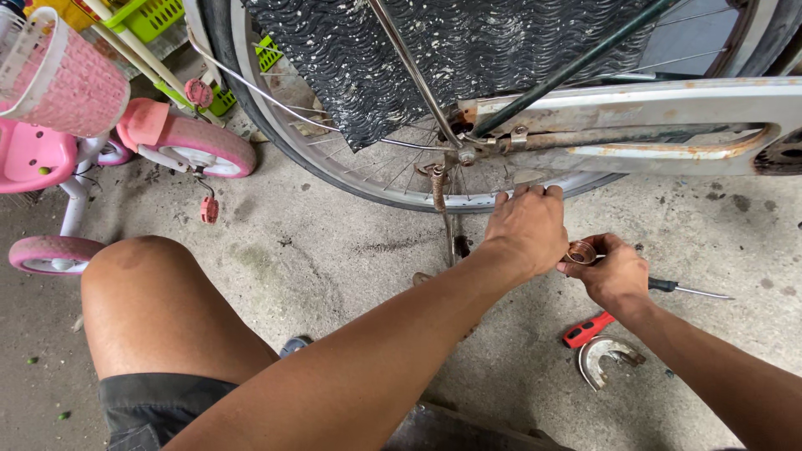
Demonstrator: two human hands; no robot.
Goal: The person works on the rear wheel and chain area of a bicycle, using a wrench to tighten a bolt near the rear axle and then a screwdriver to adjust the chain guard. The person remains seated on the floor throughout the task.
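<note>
My left hand (526, 230) reaches forward, fingers curled down just below the rear wheel rim (351, 179) of a bicycle. My right hand (616, 271) sits close beside it and pinches a small rusty metal ring (581, 252) between thumb and fingers. A rusty coil spring (438, 188) hangs from the bicycle's frame near the axle, above the kickstand leg (451, 238). What the left fingers touch is hidden behind the hand.
A screwdriver with a red handle (589, 328) and another dark-handled one (689, 290) lie on the concrete floor. A curved metal bracket (600, 355) lies near them. A pink child's tricycle (125, 142) stands at left. My bare knee (150, 305) fills the lower left.
</note>
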